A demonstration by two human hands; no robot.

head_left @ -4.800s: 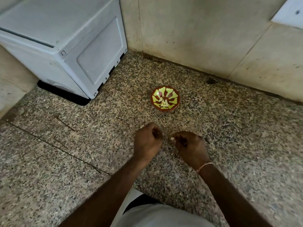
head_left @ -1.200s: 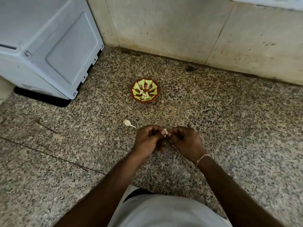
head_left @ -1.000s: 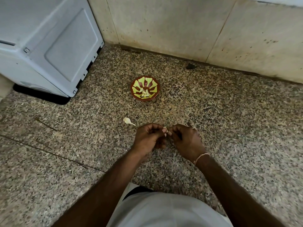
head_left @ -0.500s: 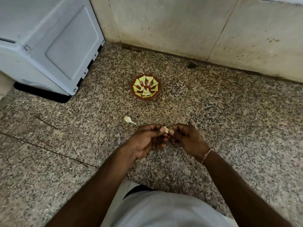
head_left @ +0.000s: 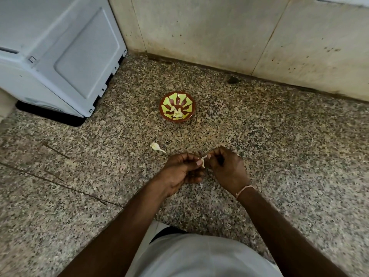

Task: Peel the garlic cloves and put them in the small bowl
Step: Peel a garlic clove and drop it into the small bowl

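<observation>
— What have you got between your hands?

— A garlic clove (head_left: 202, 162). My left hand (head_left: 180, 172) pinches it with thumb and forefinger, the other fingers curled under. My right hand (head_left: 226, 167) is curled as well and pinches a pale strip of skin (head_left: 204, 156) that stands up from the top of the clove. The two hands are almost touching, just above the speckled stone counter (head_left: 279, 156).

— And where is the small bowl?

— The small bowl (head_left: 177, 106) stands on the counter beyond my hands, a little to the left of them and apart from them, nearer the wall. It is reddish-brown with a yellow-green pattern inside, and several pale peeled cloves (head_left: 177, 113) lie in the bottom of it.

— Is anything else lying about?

— One more pale piece of garlic (head_left: 156, 146) with a thin tail lies on the counter between the bowl and my left hand, off to the left. Whether it is a whole clove or only skin I cannot tell. A tiny whitish scrap (head_left: 200, 185) lies on the stone just below my hands.

— What is around you?

— A white appliance (head_left: 60, 52) stands at the far left of the counter. Beige wall tiles (head_left: 199, 31), spotted with marks, rise behind the bowl. There is a thin bracelet (head_left: 244, 189) on my right wrist, and my light shirt (head_left: 199, 256) shows at the bottom edge.
</observation>
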